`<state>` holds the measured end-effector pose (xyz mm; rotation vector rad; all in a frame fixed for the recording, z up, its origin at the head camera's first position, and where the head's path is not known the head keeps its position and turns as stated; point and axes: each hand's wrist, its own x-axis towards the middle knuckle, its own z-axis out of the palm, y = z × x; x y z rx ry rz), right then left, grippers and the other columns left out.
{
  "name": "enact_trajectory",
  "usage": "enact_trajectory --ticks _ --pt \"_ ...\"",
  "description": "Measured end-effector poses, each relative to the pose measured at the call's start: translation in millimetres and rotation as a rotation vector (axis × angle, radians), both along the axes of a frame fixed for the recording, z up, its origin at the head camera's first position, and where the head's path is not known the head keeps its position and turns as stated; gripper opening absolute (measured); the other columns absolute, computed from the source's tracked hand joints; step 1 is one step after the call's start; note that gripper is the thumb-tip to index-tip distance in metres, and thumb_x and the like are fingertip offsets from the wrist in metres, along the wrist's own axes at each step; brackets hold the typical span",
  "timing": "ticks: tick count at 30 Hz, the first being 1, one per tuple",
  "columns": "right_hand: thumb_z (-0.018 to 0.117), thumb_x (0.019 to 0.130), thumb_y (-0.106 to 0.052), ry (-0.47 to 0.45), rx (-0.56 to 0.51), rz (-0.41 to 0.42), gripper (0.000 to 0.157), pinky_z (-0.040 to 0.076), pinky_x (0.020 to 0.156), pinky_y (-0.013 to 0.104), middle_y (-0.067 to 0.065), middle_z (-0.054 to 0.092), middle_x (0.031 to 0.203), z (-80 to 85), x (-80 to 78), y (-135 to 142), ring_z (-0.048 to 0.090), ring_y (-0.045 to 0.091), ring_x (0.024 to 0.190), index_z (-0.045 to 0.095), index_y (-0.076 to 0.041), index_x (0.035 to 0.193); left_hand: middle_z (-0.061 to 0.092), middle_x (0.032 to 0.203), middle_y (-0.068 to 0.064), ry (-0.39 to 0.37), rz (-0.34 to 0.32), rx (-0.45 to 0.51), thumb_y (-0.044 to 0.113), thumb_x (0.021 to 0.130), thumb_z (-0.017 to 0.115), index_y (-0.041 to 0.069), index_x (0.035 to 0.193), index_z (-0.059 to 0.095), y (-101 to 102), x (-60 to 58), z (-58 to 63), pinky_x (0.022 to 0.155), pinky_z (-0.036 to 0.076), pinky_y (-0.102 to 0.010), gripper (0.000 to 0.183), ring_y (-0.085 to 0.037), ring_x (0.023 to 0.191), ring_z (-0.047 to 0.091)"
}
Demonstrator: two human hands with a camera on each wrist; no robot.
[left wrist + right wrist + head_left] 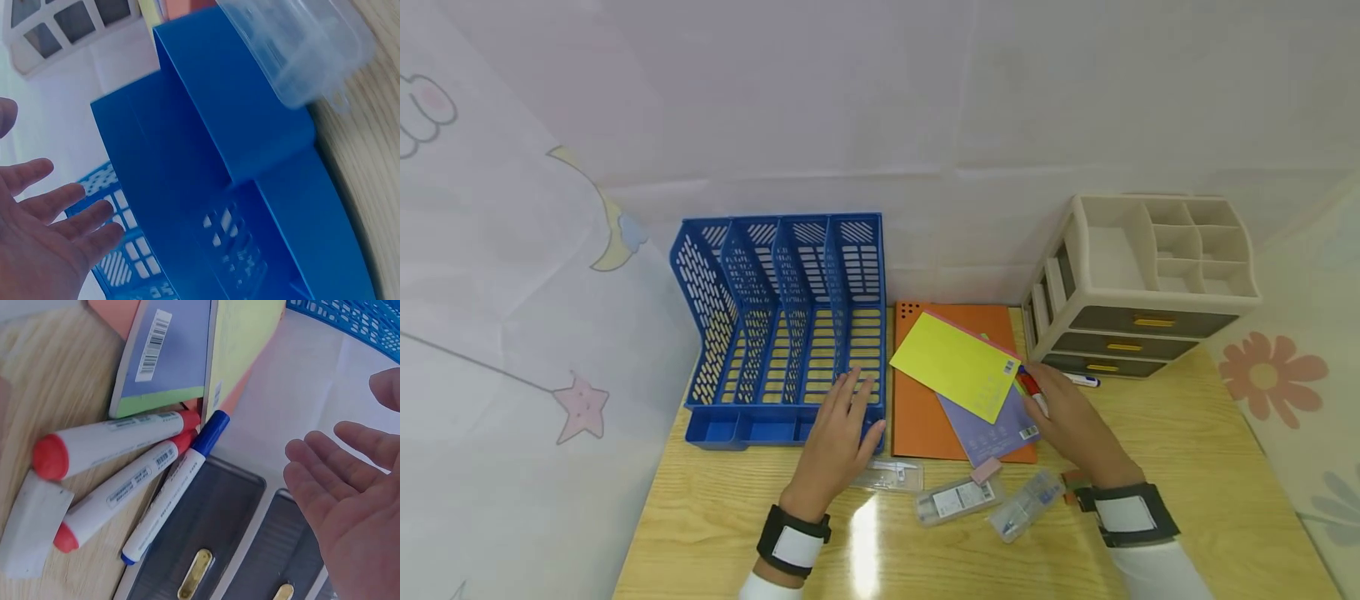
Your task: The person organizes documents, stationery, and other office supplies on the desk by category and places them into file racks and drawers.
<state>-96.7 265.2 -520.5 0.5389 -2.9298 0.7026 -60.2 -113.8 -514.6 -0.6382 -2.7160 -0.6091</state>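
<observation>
My left hand (833, 440) hovers with spread fingers over the front right of a blue file rack (786, 408). In the left wrist view the left hand (53, 231) holds nothing beside the rack's front tray (169, 137). My right hand (1078, 427) is held above the markers, its relaxed fingers holding nothing in the right wrist view. Below it lie two red-capped markers (119, 440) and a blue-capped marker (172, 500). Left of it, a yellow notebook (955, 367) overlaps a purple notebook (988, 429) on an orange folder (917, 417).
A beige drawer organizer (1165, 293) with dark drawers stands at the back right. Along the front lie a clear case (902, 477), a labelled case (943, 504), a pink eraser (987, 471) and another clear box (1022, 508). A white block (34, 525) lies near the markers.
</observation>
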Motion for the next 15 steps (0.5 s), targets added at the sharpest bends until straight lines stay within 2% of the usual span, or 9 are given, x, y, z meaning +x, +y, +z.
enact_trajectory --ticks 6,12,15 --pt "0.06 0.104 -0.023 -0.083 0.024 0.007 0.062 0.041 0.111 0.067 0.03 0.043 0.153 -3.8 -13.8 -5.7 0.042 0.051 0.142 0.039 0.007 0.153 0.035 0.164 -0.021 0.022 -0.048 -0.004 0.032 0.104 0.059 0.003 0.156 0.041 14.5 -4.2 -2.2 0.121 0.036 -0.054 0.063 -0.041 0.15 0.039" --pt "0.06 0.104 -0.023 -0.165 0.011 0.007 0.065 0.036 0.117 0.065 0.031 0.039 0.157 -9.4 -29.8 -13.2 0.037 0.051 0.146 0.035 0.009 0.154 0.043 0.158 -0.025 0.039 -0.081 -0.006 0.026 0.101 0.065 0.0 0.152 0.046 30.2 -10.9 -5.4 0.116 0.042 -0.055 0.061 -0.043 0.146 0.044" --pt "0.061 0.103 -0.021 -0.178 0.023 0.017 0.065 0.033 0.118 0.065 0.034 0.038 0.156 -14.5 -38.7 -16.7 0.035 0.052 0.146 0.034 0.012 0.153 0.043 0.158 -0.026 0.026 -0.102 -0.018 0.024 0.1 0.066 -0.001 0.151 0.047 38.4 -15.1 -8.3 0.117 0.042 -0.055 0.06 -0.044 0.146 0.044"
